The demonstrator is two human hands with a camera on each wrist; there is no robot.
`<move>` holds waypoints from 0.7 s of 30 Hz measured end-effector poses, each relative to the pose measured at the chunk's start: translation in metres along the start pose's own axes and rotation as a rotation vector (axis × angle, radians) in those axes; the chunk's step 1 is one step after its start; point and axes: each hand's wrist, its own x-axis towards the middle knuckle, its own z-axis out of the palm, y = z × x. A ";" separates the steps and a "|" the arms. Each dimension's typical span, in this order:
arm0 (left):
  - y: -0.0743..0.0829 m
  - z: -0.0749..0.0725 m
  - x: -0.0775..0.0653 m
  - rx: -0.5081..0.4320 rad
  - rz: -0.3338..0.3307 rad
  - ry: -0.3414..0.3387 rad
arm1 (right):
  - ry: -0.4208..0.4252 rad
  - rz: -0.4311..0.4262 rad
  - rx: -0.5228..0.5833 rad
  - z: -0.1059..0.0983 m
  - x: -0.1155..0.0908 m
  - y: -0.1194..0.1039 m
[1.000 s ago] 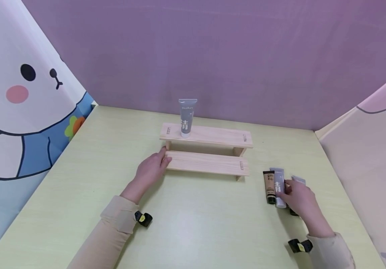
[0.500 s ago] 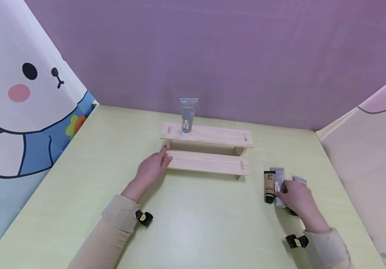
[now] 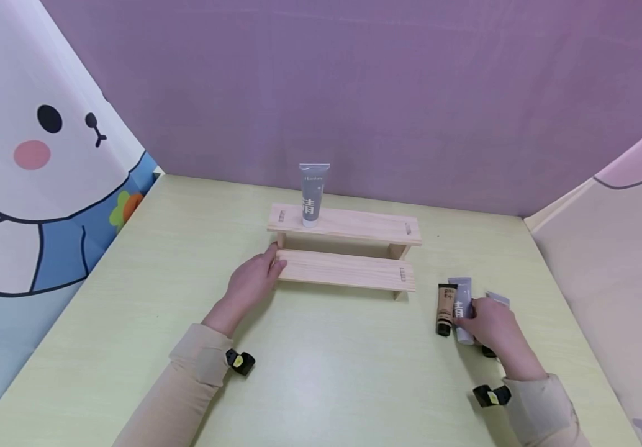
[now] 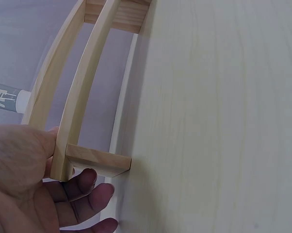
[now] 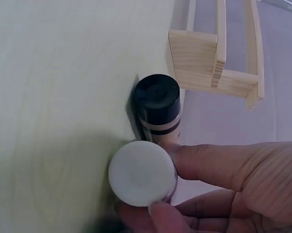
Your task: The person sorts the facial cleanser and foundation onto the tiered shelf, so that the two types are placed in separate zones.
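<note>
- As my right-wrist feed shows it, one right hand (image 3: 491, 323), grasping: thumb and fingers pinch the held grey tube (image 3: 462, 304) near its white cap (image 5: 142, 174), at the right of the table (whether that tube touches the tabletop I cannot tell).
- One tan tube (image 3: 446, 307) with a black cap (image 5: 157, 99), just beside the held one on its left, cap end toward my head camera.
- One third tube (image 3: 498, 298), to the right of the held one, mostly hidden behind the right hand; its crimped end shows.
- One left hand (image 3: 251, 279), grasping: thumb and forefinger hold the left end of the lower board, with the other fingers loosely bent.
- One two-step stand (image 3: 349, 273) in pale wood, on the table, well apart from the held tube, the lower step in front of the upper.
- One upright grey tube (image 3: 312, 192), cap down on the upper step, toward its left end.
- One pale table (image 3: 321, 360) beneath it all.
- One purple cloth (image 3: 354, 99) behind, and a cartoon-printed cloth (image 3: 25, 192) at my left.
- Two beige sleeves (image 3: 200, 357), each with a black device (image 3: 239, 362) near the cuff.
</note>
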 end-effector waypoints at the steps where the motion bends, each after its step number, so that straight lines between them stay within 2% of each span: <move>1: 0.000 0.000 0.000 0.000 -0.002 -0.002 | -0.001 0.005 0.009 0.001 0.000 0.000; 15: -0.001 0.000 0.000 0.002 -0.006 -0.006 | 0.007 0.047 0.101 0.002 -0.006 -0.001; 21: -0.001 0.000 0.000 -0.003 -0.008 -0.006 | 0.058 0.022 0.120 -0.005 -0.010 0.001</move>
